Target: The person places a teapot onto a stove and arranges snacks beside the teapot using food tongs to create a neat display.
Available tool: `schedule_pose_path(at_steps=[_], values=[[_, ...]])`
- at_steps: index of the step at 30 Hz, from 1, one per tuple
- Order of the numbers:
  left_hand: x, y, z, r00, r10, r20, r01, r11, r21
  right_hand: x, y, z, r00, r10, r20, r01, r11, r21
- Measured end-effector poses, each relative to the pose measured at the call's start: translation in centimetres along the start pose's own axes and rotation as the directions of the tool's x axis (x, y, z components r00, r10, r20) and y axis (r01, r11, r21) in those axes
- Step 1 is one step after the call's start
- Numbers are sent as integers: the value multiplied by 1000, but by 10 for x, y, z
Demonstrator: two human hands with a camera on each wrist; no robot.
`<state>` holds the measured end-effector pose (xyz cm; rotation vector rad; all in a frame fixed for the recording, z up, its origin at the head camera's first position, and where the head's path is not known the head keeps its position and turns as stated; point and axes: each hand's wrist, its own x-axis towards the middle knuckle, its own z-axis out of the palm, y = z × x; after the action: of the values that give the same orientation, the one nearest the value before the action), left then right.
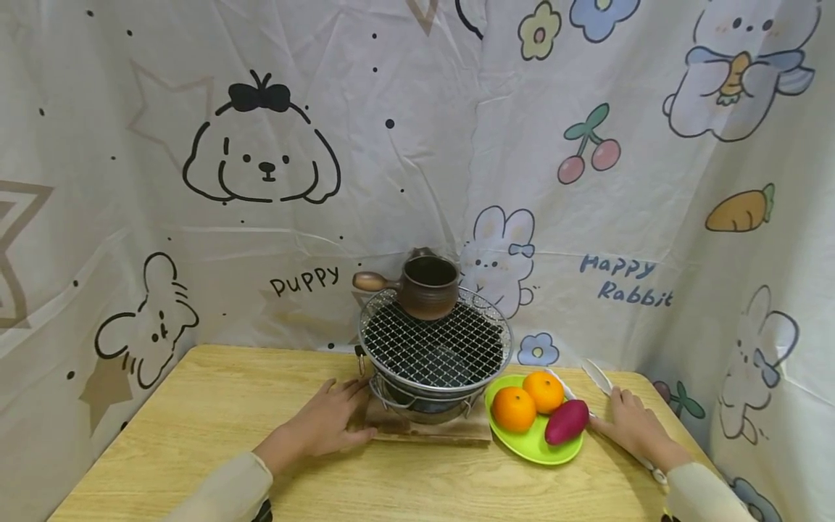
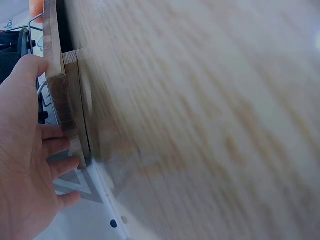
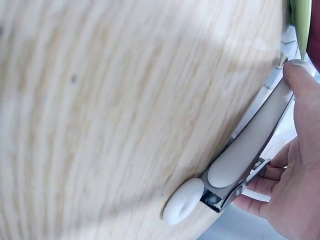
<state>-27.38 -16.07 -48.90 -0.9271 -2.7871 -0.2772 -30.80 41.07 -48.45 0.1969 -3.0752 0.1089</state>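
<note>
Looks early: right hand (image 1: 629, 423) fingers round tongs (image 3: 252, 137), nothing clamped yet; left hand (image 1: 328, 422) fingers extended against board (image 1: 450, 433); pot (image 1: 427, 296) on grill (image 1: 440, 355), oranges (image 1: 514, 409), sweet potato (image 1: 567, 423) on plate (image 1: 538, 451)

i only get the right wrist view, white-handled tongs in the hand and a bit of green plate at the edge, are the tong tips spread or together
Observer: Spread; the head view shows a clear gap between the tips of the tongs.
Operator: ok what's on the green plate that i can't see
Observer: Two oranges, next to a reddish-purple oval item.
Operator: and the left hand, what's it touching
Observer: The left end of the wooden board beneath the round grill.
</note>
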Motion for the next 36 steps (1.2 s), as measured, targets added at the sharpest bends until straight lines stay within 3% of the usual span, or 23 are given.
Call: schedule_pose_path(at_steps=[13,21,27,36], values=[[-2,1,0,1000,-7,16,7,1000,-22,-3,-2,-2,1000,2,-29,-2,1000,-9],[0,0,0,1000,-11,15,11,1000,-17,-3,4,-8,999,41,-33,-39,998,39],[0,0,0,1000,3,10,-3,1000,-16,-5,10,-16,995,6,-105,-5,1000,13],[1,-1,3,1000,-1,17,2,1000,-11,-5,13,-33,998,52,-34,-51,998,42]])
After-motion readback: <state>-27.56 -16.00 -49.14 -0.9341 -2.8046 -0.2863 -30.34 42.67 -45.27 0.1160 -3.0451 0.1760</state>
